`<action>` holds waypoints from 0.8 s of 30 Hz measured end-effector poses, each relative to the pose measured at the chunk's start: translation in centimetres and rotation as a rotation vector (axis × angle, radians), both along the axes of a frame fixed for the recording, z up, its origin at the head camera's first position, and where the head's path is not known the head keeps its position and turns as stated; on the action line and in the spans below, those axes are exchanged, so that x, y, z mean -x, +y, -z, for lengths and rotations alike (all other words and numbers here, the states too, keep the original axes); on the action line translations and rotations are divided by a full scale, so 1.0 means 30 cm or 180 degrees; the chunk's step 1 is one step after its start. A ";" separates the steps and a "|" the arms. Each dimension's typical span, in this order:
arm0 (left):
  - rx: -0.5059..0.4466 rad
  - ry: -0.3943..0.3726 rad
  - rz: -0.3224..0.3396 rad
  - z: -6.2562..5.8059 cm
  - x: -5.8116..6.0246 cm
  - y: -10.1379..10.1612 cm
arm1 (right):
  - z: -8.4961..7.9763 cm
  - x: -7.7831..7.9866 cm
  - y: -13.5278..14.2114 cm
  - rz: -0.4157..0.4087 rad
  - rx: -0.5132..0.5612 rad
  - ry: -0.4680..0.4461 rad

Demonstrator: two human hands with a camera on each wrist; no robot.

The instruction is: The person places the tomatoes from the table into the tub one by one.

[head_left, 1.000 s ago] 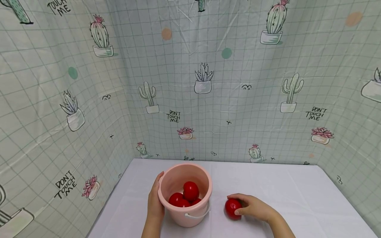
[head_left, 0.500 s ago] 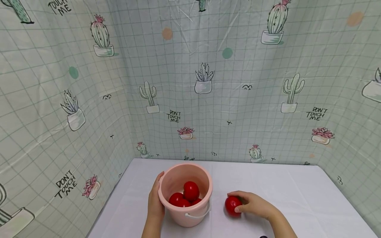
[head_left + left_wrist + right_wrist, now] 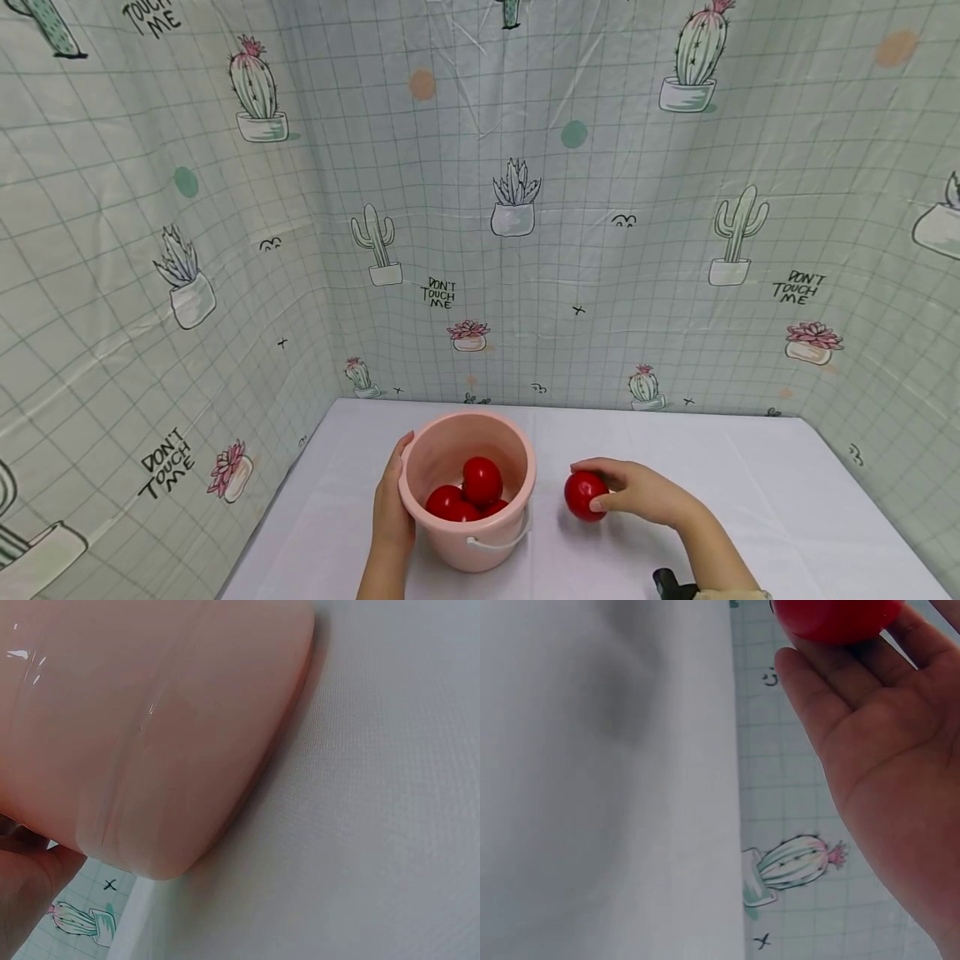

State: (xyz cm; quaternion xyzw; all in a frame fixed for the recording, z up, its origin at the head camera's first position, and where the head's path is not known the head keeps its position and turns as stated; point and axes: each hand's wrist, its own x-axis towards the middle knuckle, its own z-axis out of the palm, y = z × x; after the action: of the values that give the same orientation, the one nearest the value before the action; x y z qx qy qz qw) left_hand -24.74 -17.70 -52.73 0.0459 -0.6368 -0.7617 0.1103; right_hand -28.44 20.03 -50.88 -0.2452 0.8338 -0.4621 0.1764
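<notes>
A pink bucket (image 3: pixel 468 546) stands on the white table, with several glossy red balls (image 3: pixel 482 481) inside. My left hand (image 3: pixel 393 504) holds the bucket's left side, fingertips near the rim; in the left wrist view, part of that hand (image 3: pixel 34 889) lies against the wall. Right of the bucket, my right hand (image 3: pixel 645 493) grips another glossy red ball (image 3: pixel 585 496) between thumb and fingers. Beneath this ball a shadow falls on the cloth, and it looks raised off the table. The right wrist view shows only the lower part of the ball (image 3: pixel 836 616).
A white handle (image 3: pixel 501 542) hangs on the bucket's front right. The white tabletop (image 3: pixel 720 467) extends to the right. A curtain (image 3: pixel 570 250) printed with cacti surrounds the back and sides. A black device (image 3: pixel 671 585) sits by the right wrist.
My right hand has moved the red ball away from me, up off the cloth. The right sleeve and black wrist device have come into view. Bucket and left hand have stayed still.
</notes>
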 end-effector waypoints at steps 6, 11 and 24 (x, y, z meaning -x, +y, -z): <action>-0.0012 -0.0019 -0.0003 -0.002 0.000 0.001 | -0.061 0.018 -0.001 0.0012 -0.0077 0.0097; 0.0000 -0.0005 -0.0005 0.004 0.002 -0.002 | -0.108 0.035 -0.001 0.0029 -0.0098 0.0162; 0.0011 -0.0001 -0.0006 0.009 0.004 -0.004 | -0.251 0.078 -0.035 0.0020 -0.0139 0.0219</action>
State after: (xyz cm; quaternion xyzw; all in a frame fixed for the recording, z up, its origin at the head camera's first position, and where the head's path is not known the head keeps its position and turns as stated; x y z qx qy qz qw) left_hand -24.87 -17.82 -53.00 0.0464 -0.6381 -0.7605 0.1109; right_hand -30.78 18.98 -43.36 -0.2544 0.8501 -0.4355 0.1515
